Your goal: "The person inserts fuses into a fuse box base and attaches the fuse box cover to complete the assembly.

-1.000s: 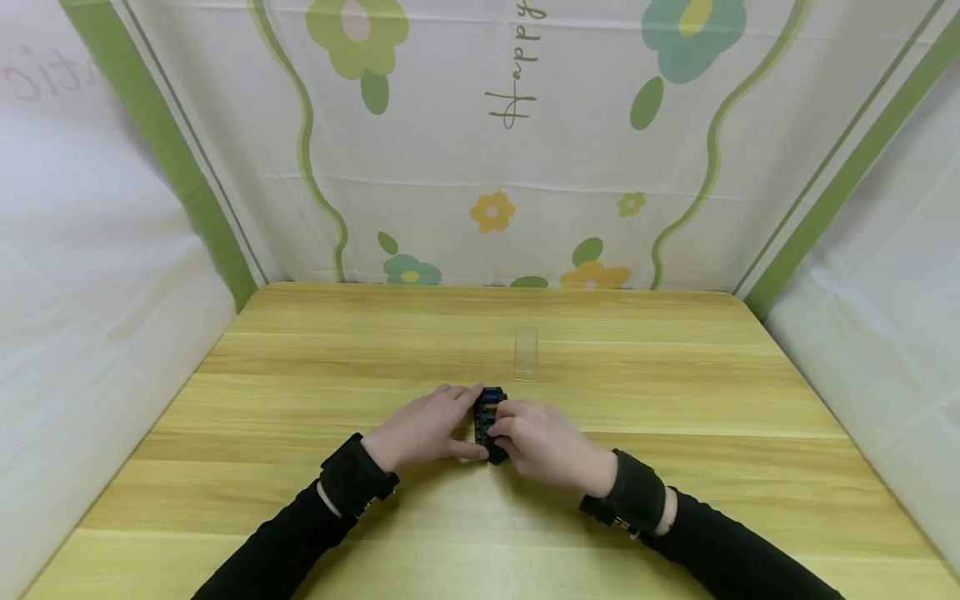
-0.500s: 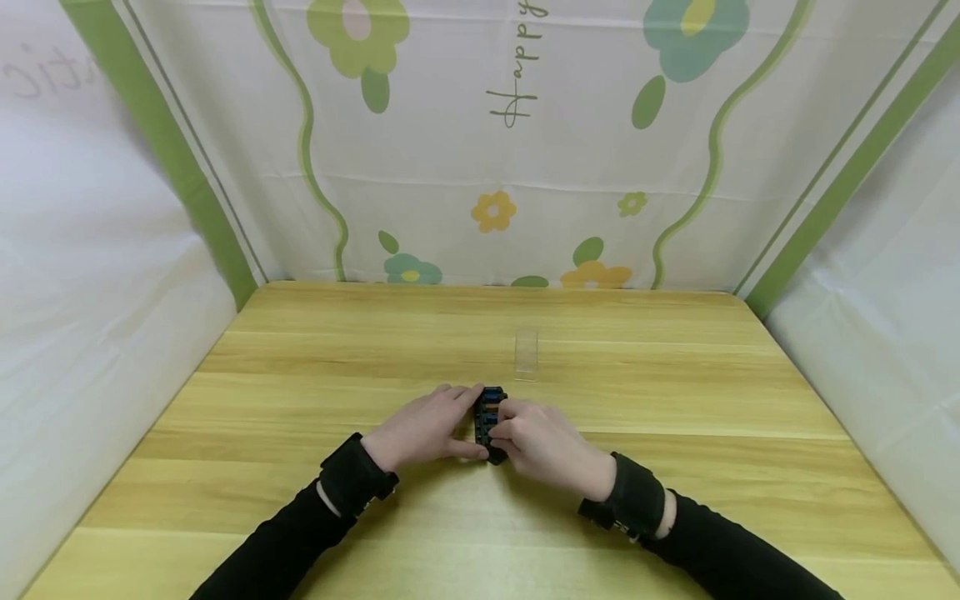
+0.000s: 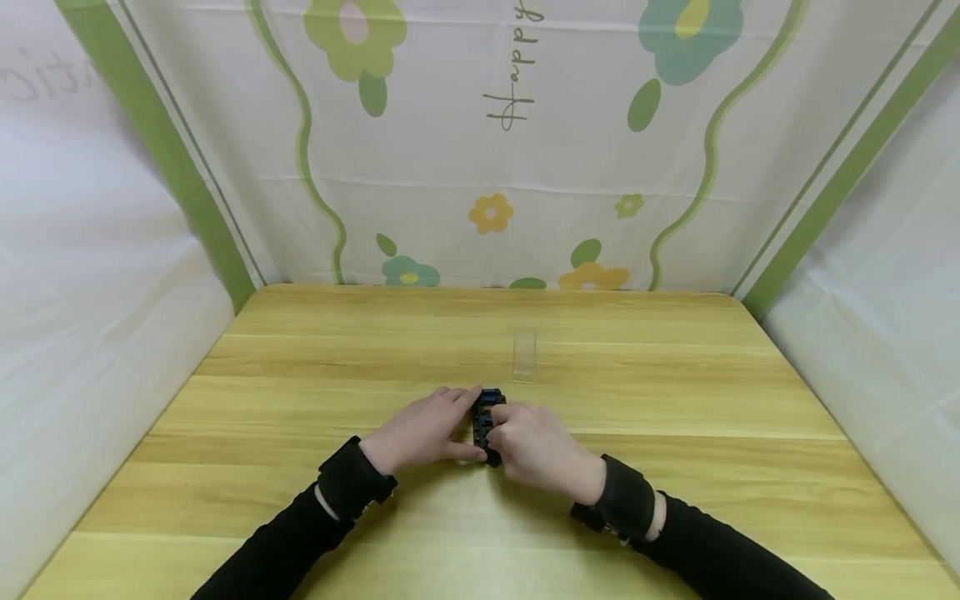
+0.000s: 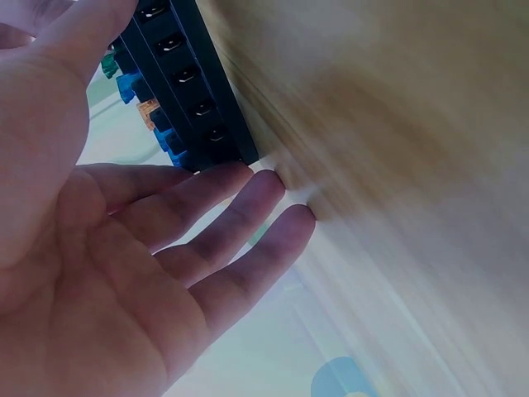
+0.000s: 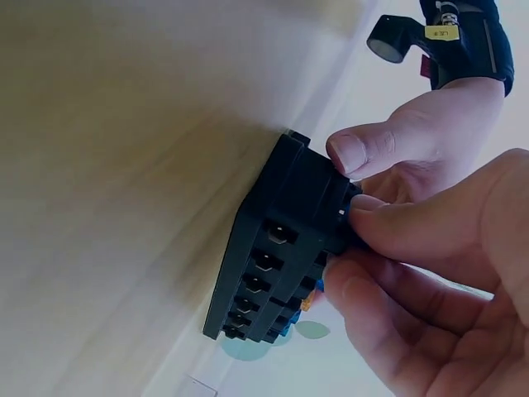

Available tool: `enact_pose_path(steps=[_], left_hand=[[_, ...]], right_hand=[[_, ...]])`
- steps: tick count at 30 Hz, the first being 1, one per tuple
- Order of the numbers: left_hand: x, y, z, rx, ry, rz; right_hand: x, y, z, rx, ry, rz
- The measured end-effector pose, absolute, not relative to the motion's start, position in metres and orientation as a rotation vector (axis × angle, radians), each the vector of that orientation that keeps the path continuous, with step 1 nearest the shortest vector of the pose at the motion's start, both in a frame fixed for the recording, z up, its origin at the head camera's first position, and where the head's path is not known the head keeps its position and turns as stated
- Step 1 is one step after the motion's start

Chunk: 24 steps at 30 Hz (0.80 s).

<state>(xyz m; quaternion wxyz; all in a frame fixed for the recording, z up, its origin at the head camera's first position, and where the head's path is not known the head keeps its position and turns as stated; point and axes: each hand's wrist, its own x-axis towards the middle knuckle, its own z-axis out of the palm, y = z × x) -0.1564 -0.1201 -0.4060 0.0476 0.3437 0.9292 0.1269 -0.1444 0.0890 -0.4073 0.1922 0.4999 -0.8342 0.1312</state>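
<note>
A small black fuse box (image 3: 481, 432) lies on the table between both hands. Blue blade fuses (image 4: 126, 88), an orange fuse (image 4: 148, 114) and a green fuse (image 4: 109, 65) stick out of its top. Metal terminals line the openings in its side (image 5: 266, 260). My left hand (image 3: 429, 427) holds the box lengthwise, thumb at the near end and fingertips at the far end. On top, toward the near end, my right hand (image 3: 542, 448) pinches with thumb and forefinger at a fuse slot; the small fuse there is mostly hidden by the fingertips.
A clear plastic cover (image 3: 524, 358) lies flat behind the fuse box, slightly to the right. Wood-grain tabletop (image 3: 315, 358) surrounds the hands. Printed white cloth (image 3: 420, 150) hangs at the back and both sides.
My right hand has shifted a little left and turned slightly over the fuse box, its fingertips still at the slot. My left hand and the clear cover stay where they were.
</note>
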Motion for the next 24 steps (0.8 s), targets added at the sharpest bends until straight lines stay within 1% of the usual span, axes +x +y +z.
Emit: enact_pose_path(steps=[5, 14, 24], left_hand=[[-0.1558, -0.1198, -0.4064, 1.043, 2.83, 0.392], [-0.1559, -0.1203, -0.4081, 1.049, 2.839, 0.388], [-0.1563, -0.1198, -0.4083, 1.058, 2.841, 0.389]], right_hand=[[-0.1427, 0.0874, -0.4061, 1.379, -2.389, 0.367], [-0.1393, 0.0845, -0.4015, 1.371, -2.441, 0.226], [-0.1423, 0.0859, -0.4004, 1.42, -2.43, 0.298]])
